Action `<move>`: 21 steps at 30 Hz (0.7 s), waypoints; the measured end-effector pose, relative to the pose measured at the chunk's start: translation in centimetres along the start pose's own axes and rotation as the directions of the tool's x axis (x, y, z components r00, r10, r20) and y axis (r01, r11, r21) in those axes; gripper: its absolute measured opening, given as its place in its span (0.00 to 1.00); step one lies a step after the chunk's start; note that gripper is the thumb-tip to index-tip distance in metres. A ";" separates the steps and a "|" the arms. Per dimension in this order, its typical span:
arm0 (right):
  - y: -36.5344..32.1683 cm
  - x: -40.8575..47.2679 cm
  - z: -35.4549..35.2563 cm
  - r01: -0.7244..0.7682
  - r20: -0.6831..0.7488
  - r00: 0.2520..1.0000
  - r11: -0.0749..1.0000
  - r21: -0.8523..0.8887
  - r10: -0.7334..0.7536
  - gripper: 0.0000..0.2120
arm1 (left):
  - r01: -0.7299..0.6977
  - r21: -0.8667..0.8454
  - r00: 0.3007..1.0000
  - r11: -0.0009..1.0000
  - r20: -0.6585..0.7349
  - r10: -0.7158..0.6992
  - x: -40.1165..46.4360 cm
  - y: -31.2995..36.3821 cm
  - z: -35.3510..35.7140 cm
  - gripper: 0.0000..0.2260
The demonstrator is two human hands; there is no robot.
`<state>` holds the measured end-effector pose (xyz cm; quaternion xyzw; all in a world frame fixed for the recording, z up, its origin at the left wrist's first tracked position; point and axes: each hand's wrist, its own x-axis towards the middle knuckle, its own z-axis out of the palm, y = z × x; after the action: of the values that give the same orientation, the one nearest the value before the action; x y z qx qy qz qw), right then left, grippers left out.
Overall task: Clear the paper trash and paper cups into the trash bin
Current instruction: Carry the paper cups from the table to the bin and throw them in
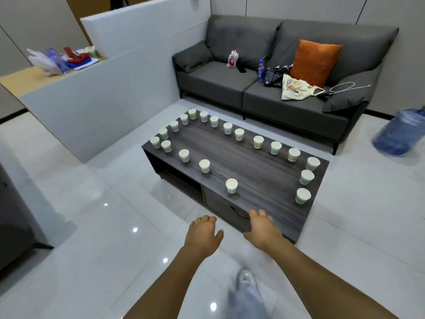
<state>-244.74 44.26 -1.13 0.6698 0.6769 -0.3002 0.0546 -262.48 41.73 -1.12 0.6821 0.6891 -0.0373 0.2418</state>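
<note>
Several white paper cups stand upright in a ring along the edges of a dark wood coffee table (241,157). The nearest cup (231,186) is by the front edge, another cup (302,195) at the right end. My left hand (202,233) hangs over the floor just short of the table, fingers relaxed and empty. My right hand (262,226) hovers over the table's near corner, palm down, holding nothing. No trash bin shows in view.
A grey sofa (276,88) behind the table carries an orange cushion (315,61), bags, a bottle and a cable. A white partition (128,77) stands to the left. A blue water jug (397,132) lies at the right. Glossy white floor surrounds the table.
</note>
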 end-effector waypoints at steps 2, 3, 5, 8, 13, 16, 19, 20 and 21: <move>0.3 3.9 -2.3 -0.005 0.004 1.000 1.000 0.001 0.005 0.28 | 0.013 -0.013 1.000 1.000 0.001 -0.013 3.8 0.6 -1.2 0.23; 0.4 5.7 -3.3 -0.006 0.013 1.000 1.000 0.000 0.006 0.28 | 0.021 -0.016 1.000 1.000 0.006 -0.021 5.6 0.8 -1.8 0.23; 0.5 8.8 -4.9 -0.017 0.031 0.999 1.000 -0.001 0.017 0.29 | 0.041 -0.016 0.999 0.999 0.012 -0.041 8.9 1.2 -2.8 0.22; 0.7 13.1 -6.8 -0.021 0.044 0.999 1.000 -0.008 0.022 0.28 | 0.071 -0.009 0.997 0.997 0.001 -0.071 13.4 1.6 -4.3 0.21; 0.0 18.7 -7.9 -0.029 0.132 0.991 1.000 -0.010 0.030 0.31 | 0.109 0.006 0.993 0.994 0.054 -0.109 19.2 0.8 -5.9 0.21; -0.8 22.3 -7.8 -0.059 0.154 0.986 0.998 0.003 0.058 0.32 | 0.107 0.015 0.991 0.994 0.078 -0.108 23.2 -0.6 -6.9 0.20; -1.7 25.9 -7.1 -0.098 0.178 0.979 0.995 0.005 0.096 0.32 | 0.097 0.021 0.987 0.995 0.126 -0.099 27.5 -2.5 -7.7 0.21; -2.1 27.1 -6.8 -0.110 0.182 0.977 0.994 0.001 0.108 0.32 | 0.095 0.021 0.985 0.995 0.140 -0.097 29.2 -3.2 -8.1 0.21; -2.5 28.5 -6.5 -0.129 0.182 0.975 0.992 0.001 0.126 0.31 | 0.087 0.024 0.984 0.996 0.152 -0.090 31.0 -4.0 -8.5 0.21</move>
<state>-247.70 72.44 -8.58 0.6821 0.6228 -0.3602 0.1308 -267.22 73.29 -6.70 0.6480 0.6979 -0.1061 0.2859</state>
